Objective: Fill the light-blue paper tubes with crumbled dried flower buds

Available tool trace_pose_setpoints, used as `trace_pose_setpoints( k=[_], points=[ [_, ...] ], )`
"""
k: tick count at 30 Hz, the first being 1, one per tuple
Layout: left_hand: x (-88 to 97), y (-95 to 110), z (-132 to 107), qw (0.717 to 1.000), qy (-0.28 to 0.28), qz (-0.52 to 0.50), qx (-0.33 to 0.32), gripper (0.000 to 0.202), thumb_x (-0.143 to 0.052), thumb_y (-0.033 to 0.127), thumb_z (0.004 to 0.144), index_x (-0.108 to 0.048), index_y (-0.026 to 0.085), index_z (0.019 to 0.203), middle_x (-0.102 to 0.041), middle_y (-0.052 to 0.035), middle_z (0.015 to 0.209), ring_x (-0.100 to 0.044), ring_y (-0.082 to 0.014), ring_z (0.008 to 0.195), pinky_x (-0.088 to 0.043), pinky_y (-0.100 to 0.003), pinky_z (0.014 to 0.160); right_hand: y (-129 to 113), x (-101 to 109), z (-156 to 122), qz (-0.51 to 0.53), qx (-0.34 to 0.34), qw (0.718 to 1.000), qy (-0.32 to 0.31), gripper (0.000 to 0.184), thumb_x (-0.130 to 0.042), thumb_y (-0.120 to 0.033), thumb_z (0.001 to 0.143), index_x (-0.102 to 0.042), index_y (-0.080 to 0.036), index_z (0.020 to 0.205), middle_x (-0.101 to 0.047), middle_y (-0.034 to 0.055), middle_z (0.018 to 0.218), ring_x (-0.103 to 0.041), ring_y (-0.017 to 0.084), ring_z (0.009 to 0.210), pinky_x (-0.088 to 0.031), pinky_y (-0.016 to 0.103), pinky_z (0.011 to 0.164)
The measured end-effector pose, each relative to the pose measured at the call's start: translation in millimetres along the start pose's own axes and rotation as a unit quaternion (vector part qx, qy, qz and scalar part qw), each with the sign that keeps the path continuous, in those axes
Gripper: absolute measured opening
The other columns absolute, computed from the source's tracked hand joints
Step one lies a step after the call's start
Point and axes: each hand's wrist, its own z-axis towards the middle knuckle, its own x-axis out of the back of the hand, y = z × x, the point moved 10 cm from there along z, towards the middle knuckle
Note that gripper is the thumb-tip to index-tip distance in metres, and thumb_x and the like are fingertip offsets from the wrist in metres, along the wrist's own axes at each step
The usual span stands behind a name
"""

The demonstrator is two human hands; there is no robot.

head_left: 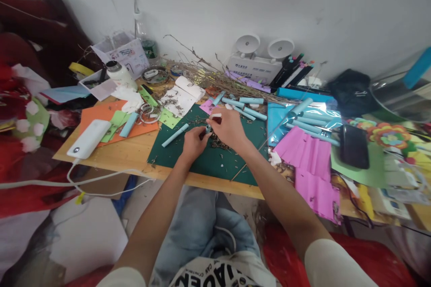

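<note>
My left hand (194,144) is closed around a small light-blue paper tube (208,129), whose end shows at the fingertips. Just above the tube, my right hand (229,129) is pinched; a small white piece (216,115) shows at its fingers, but I cannot make out what they grip. Both hands are over a dark green mat (232,161) strewn with brown dried plant bits (218,141). Left of my left hand lies another blue paper tube (175,135). More blue tubes (251,100) are grouped behind my right hand.
Dry twigs (215,74) stretch along the back near a white twin-lamp unit (256,69). At right are a blue plastic packet (278,121), pink crepe paper (305,152) and a black phone (354,146). A white power bank (89,138) with a cable and a white bottle (120,75) are left.
</note>
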Motion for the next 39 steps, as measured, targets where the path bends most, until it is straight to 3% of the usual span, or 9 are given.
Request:
trace_pose_setpoints(
  k=[16, 39],
  points=[
    [-0.8, -0.4, -0.1, 1.0, 0.002, -0.007, -0.006, 0.015, -0.062, 0.024, 0.083, -0.058, 0.017, 0.07, -0.058, 0.0, 0.067, -0.05, -0.0126, 0.062, -0.036, -0.024, 0.061, 12.6, -3.5, 0.4, 0.044, -0.052, 0.998, 0.003, 0.013, -0.064, -0.022, 0.082, -0.064, -0.019, 0.069, -0.064, 0.0, 0.067, -0.056, 0.015, 0.065, -0.039, 0.027, 0.066],
    [0.0, 0.8, -0.4, 1.0, 0.003, -0.009, 0.0, 0.012, -0.06, 0.02, 0.082, -0.059, 0.017, 0.07, -0.059, 0.0001, 0.066, -0.051, -0.0127, 0.062, -0.036, -0.024, 0.06, 1.2, -2.9, -2.8, -0.022, 0.003, 1.0, 0.012, 0.014, -0.06, -0.021, 0.084, -0.058, -0.02, 0.07, -0.062, 0.0014, 0.07, -0.053, 0.017, 0.068, -0.036, 0.029, 0.067]
  ],
)
